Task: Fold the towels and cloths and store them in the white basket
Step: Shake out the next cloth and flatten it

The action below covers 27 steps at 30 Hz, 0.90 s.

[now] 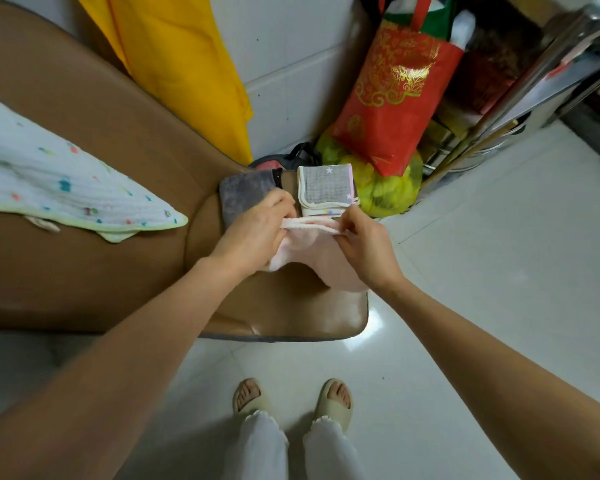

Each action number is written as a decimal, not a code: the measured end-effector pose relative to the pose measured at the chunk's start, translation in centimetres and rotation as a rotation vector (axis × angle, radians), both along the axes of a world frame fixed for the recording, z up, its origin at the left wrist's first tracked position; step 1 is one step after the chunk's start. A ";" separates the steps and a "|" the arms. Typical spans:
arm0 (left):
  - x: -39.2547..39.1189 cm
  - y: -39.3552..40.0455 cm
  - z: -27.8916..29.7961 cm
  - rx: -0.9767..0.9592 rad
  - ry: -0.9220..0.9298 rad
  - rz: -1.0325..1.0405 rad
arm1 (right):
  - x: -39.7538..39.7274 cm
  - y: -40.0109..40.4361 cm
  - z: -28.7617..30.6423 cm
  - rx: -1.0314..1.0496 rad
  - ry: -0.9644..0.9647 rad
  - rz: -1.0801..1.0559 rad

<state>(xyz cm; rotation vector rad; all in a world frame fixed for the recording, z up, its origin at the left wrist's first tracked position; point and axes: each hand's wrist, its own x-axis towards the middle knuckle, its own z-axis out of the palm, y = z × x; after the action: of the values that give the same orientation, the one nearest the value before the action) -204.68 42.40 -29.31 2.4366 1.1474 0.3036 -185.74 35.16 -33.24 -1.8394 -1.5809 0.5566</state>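
Observation:
A pale pink cloth (312, 254) hangs over the brown seat corner, held up by its top edge. My left hand (257, 230) pinches the left end of that edge and my right hand (364, 247) pinches the right end. Just beyond my hands lie a folded dark grey cloth (238, 195) and a folded grey cloth with stars and a white border (324, 187). A white muslin cloth with coloured dots (49, 181) lies spread on the seat at the left. No white basket is in view.
The brown leather seat (101, 271) fills the left and centre. A yellow fabric (184, 64) hangs on the white wall. A red gift bag (392, 88) and a yellow-green bag (385, 188) stand on the floor at the right. White tiled floor (499, 271) lies beyond.

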 end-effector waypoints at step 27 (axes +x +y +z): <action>1.6 1.2 16.8 -0.148 0.076 -0.023 | 6.3 0.9 18.7 -0.265 -0.296 0.309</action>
<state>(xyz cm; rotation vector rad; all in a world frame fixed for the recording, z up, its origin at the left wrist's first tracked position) -203.09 43.61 -12.55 2.3467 1.1313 0.1150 -179.47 36.06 -14.58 -1.9497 -2.0979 0.6825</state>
